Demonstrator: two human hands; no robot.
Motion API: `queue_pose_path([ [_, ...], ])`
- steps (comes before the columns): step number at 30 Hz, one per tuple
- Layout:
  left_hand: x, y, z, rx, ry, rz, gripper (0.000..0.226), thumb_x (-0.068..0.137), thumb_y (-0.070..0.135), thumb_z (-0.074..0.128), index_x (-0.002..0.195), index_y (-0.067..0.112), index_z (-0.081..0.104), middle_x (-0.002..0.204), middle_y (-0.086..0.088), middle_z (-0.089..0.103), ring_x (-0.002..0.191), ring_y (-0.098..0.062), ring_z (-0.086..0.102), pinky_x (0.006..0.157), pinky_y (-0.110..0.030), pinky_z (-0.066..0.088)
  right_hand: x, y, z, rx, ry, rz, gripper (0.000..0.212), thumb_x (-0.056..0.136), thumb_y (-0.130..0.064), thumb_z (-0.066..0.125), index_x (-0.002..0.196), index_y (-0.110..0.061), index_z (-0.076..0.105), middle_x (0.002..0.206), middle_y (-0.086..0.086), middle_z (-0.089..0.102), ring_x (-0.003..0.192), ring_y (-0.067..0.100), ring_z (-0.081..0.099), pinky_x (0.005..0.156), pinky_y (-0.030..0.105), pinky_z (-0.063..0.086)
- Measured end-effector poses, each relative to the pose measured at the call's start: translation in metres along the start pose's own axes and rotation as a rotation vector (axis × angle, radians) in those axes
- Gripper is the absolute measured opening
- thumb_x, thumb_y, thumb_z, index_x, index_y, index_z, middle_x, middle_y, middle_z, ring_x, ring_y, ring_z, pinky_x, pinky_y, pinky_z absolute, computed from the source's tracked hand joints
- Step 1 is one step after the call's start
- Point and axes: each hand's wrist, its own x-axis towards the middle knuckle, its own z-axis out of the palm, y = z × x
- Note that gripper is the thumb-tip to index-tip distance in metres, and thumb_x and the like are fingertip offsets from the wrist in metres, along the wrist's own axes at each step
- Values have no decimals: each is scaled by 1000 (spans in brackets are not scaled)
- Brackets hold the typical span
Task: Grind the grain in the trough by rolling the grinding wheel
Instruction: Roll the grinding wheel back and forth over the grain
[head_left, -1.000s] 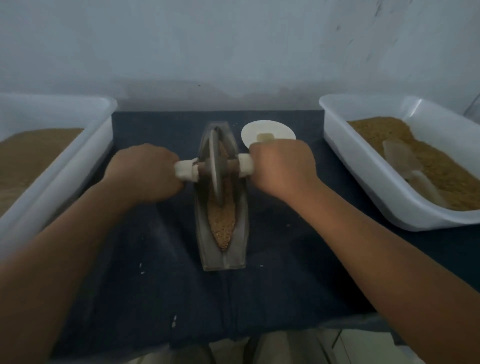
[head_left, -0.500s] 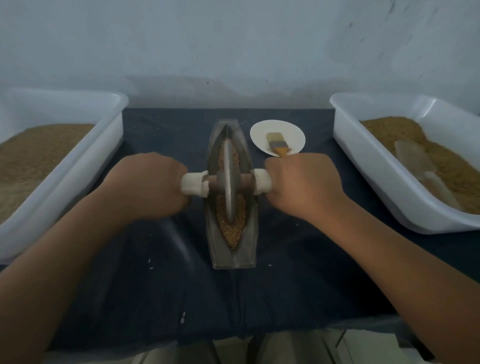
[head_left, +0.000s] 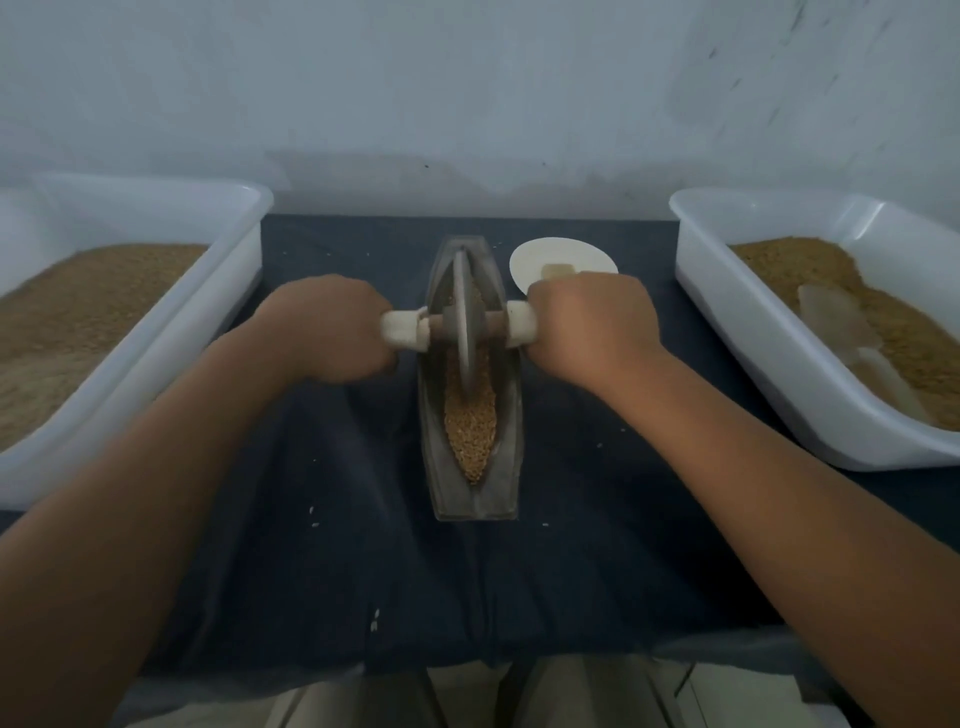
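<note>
Two bare forearms reach over a dark blue cloth (head_left: 363, 545) flecked with stray kernels, where a narrow, boat-shaped grey metal trough (head_left: 511, 467) lies lengthwise, golden-brown grain (head_left: 470, 431) heaped in its near half. A thin metal grinding wheel (head_left: 464, 317) stands upright in the trough's far half on a wooden axle (head_left: 402, 328) with pale wrapped ends. The left hand (head_left: 324, 327) and right hand (head_left: 587, 325) each curl tight round one end, fingertips hidden beneath. A white plate (head_left: 540, 254) is half hidden behind the right knuckles, with something pale and blurred on it. White plastic tubs (head_left: 753, 353) of tan meal flank the cloth, both cut off by the frame
</note>
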Motion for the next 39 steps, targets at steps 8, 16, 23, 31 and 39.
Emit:
queue_pose_path([
  [8, -3, 1, 2, 134, 88, 57, 24, 67, 56, 53, 69, 33, 59, 68, 13, 55, 64, -17, 57, 59, -30, 44, -26, 4, 7, 16, 67, -13, 34, 77, -38, 70, 67, -27, 39, 55, -5, 39, 39, 22, 35, 47, 20, 18],
  [16, 22, 1, 7, 65, 139, -112, 20, 76, 48, 60, 74, 28, 61, 77, 6, 63, 69, -20, 59, 64, -35, 48, 33, 1, 7, -34, 7, 21, 1, 76, -21, 60, 75, -21, 60, 68, -1, 57, 57, 23, 51, 52, 26, 30],
  [23, -43, 7, 2, 128, 22, 99, 26, 67, 61, 49, 71, 35, 53, 68, 15, 54, 63, -13, 55, 63, -32, 50, -53, 0, -14, 56, 31, -30, 48, 73, -38, 73, 62, -30, 27, 51, -10, 37, 40, 11, 26, 49, 20, 13],
  [31, 28, 2, 0, 223, 228, -8, 26, 75, 55, 52, 67, 31, 49, 75, 4, 53, 86, -33, 69, 68, -37, 48, 10, 1, 11, 34, 14, 100, 13, 80, -25, 63, 73, -18, 54, 66, 0, 51, 58, 28, 51, 52, 25, 24],
  [39, -14, 1, 12, 161, 189, 13, 27, 70, 58, 51, 67, 31, 53, 63, 13, 49, 55, -14, 46, 55, -29, 39, -16, 3, -3, 24, -3, -27, 23, 80, -32, 64, 69, -24, 45, 67, -3, 51, 54, 26, 50, 50, 25, 20],
])
